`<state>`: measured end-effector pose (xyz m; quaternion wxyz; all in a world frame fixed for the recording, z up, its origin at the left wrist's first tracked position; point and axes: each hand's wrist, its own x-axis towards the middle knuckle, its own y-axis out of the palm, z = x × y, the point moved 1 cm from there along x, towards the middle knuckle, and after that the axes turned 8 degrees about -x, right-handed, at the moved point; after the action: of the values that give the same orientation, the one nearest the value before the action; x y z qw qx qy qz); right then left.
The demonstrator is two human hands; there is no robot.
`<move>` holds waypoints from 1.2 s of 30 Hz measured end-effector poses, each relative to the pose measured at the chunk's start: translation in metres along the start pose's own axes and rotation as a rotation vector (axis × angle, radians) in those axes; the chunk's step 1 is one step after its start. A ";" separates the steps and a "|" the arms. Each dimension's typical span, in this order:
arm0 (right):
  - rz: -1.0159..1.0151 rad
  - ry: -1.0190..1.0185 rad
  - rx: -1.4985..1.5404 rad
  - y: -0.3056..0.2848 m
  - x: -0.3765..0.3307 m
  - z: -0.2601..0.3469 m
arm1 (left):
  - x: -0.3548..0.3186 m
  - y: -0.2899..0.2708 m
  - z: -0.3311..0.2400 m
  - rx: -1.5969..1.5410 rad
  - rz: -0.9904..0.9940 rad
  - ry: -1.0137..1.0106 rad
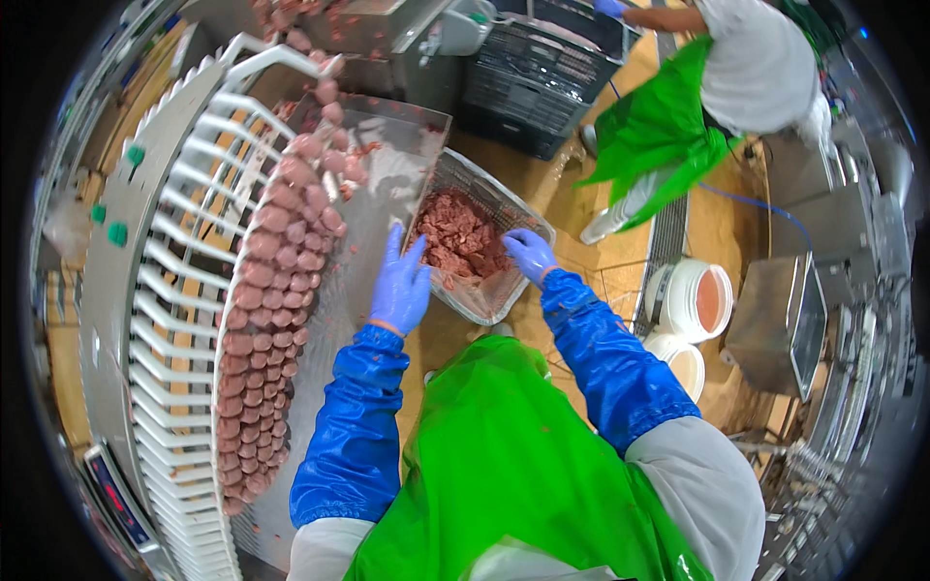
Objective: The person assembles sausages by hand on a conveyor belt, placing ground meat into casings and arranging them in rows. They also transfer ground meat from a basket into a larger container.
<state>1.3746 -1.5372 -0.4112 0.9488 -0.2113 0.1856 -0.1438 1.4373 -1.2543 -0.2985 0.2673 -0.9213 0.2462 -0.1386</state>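
My left hand (pixel 400 286), in a blue-violet glove, is held with its fingers spread, beside the left side of a grey crate and the edge of the steel tray. Nothing is in it. Over the crate's right side, my right hand (pixel 530 256) in a matching glove has loosely bent fingers pointing in toward the meat, with no object visible in them. The perforated grey crate (pixel 538 218) contains a heap of coarse red ground meat (pixel 457 232). To the left, linked pink sausages (pixel 257 358) hang in close rows along a rack of white hooks (pixel 179 334).
A steel tray (pixel 387 184) with meat scraps adjoins the sausage rack. Dark crates (pixel 533 87) are stacked ahead. A co-worker in a green apron (pixel 654 126) stands ahead right. White buckets (pixel 678 300) and a steel bin (pixel 775 324) are to the right.
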 end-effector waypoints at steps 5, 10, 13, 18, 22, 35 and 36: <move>-0.195 0.341 0.390 -0.103 -0.056 -0.107 | -0.030 0.007 0.026 0.090 0.042 -0.027; -0.227 0.465 0.344 -0.131 -0.042 -0.210 | -0.081 0.052 0.077 -0.048 0.136 -0.257; -0.009 0.522 0.276 -0.074 -0.011 -0.238 | -0.092 0.084 0.107 -0.227 0.112 -0.549; 0.034 0.713 0.076 0.054 0.025 -0.242 | -0.089 0.115 0.115 -0.347 -0.009 -0.840; -0.213 0.954 0.257 0.174 0.072 -0.335 | -0.055 0.122 0.145 -0.348 -0.006 -0.835; -0.252 0.460 -0.379 -0.062 0.148 -0.306 | 0.058 0.171 0.226 0.167 -0.321 -0.612; -0.300 0.485 -0.467 -0.061 0.143 -0.309 | 0.068 0.174 0.224 0.196 -0.330 -0.679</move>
<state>1.3619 -1.7476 -0.6857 0.7717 -0.4067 0.4000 -0.2812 1.5146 -1.3234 -0.5709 0.3944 -0.9120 -0.0222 0.1102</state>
